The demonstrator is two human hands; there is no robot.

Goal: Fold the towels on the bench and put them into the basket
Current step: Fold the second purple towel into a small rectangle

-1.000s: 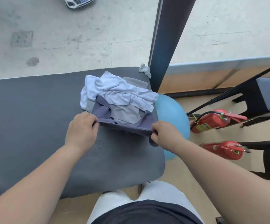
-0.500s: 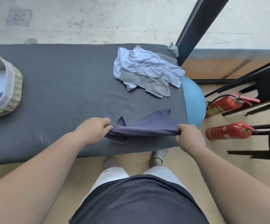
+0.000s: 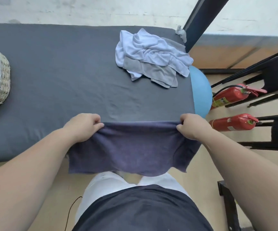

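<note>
As hands grip towel, extinguisher label blurred

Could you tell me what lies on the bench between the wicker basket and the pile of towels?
Only the bare, wrinkled grey bench cover, in the head view.

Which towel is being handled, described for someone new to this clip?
Start at the long dark grey bench. At its near edge, the left hand and right hand each pinch a top corner of a dark purple towel hanging down. Unlike the crumpled white towel and grey towel heaped behind, it is dark and stretched flat.
</note>
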